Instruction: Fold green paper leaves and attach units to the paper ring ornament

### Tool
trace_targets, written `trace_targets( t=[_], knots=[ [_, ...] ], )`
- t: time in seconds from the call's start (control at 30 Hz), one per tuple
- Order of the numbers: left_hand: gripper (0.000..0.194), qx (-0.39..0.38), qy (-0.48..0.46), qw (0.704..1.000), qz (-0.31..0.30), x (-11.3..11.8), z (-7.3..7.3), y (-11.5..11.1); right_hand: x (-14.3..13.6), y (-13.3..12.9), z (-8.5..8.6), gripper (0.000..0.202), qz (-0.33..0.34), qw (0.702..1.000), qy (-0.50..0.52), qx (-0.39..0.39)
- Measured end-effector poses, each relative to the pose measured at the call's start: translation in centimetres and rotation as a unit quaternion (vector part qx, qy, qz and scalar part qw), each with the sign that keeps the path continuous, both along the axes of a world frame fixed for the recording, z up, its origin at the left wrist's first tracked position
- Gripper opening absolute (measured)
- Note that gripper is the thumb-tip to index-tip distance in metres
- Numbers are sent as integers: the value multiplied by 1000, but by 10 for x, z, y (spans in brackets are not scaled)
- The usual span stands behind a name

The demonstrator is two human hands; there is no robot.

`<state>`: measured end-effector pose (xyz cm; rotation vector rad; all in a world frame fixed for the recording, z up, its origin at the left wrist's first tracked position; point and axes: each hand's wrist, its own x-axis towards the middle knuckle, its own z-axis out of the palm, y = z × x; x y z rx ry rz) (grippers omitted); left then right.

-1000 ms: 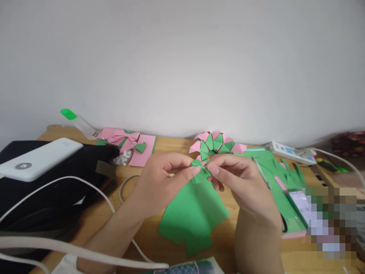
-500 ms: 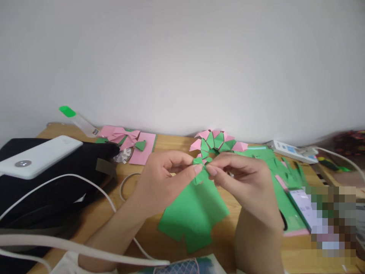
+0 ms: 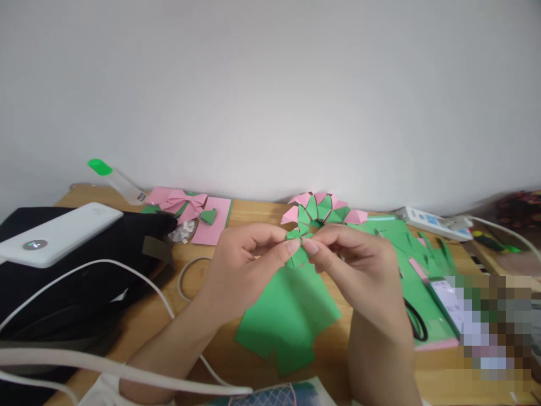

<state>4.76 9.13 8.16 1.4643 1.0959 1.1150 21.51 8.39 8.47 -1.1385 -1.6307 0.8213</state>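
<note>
A small folded green paper piece (image 3: 297,260) is pinched between my two hands above the table. My left hand (image 3: 247,270) is closed on its left side, thumb pressed near the middle. My right hand (image 3: 359,265) is closed on its right side, the thumb tips almost meeting. Part of the piece is hidden by my fingers. Right behind it stands a ring of folded pink and green paper pieces (image 3: 324,207), partly covered by my hands. Underneath, green paper sheets (image 3: 291,316) lie on the wooden table (image 3: 333,361).
At the left, a white power bank (image 3: 63,231) rests on a black bag (image 3: 139,237), with a white cable (image 3: 147,276) crossing nearby. Folded pink paper pieces (image 3: 181,203) lie at the back. On the right are green paper scraps (image 3: 435,256), a phone (image 3: 443,301) and a power strip (image 3: 435,223).
My right fingers have shifted slightly left, bringing the right thumb closer to the left thumb on the green piece. A black loop at the right shows more fully now.
</note>
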Motion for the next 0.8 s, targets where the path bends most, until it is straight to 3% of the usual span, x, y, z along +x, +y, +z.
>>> trace_targets(
  t=[0.37,0.57,0.67,0.8],
  knots=[
    [23,58,-10,998,35,2,-6,-4,-2,-5,-1,19,2,999,2,52],
    [20,-22,-87,995,-32,4,-2,1,2,-5,0,20,-28,998,-13,54],
    [9,-89,-127,985,-80,5,-2,3,1,-5,-2,23,-51,998,23,39],
    [8,-100,-160,979,-75,10,-4,1,-2,-3,-5,23,-69,995,59,38]
  ],
)
